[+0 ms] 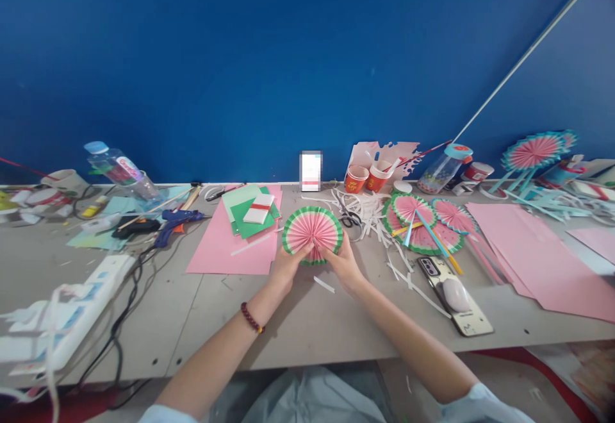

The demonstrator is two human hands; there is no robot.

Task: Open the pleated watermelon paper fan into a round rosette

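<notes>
Head view: the left hand (286, 268) and right hand (344, 264) have their fingers closed on a pink-and-green paper fan (312, 224), thumbs just below its centre, other fingers mostly hidden. The two-sided hold presumably keeps the pleats evenly spread. Contact between fan and worktop (321, 330) cannot be confirmed. Left of the fingers, green paper (239, 215) rests on a pink sheet (209, 253), apparently stacked within reach. Beyond the fingers, rightward, scissors (350, 220) lie beside white strips (372, 216).
</notes>
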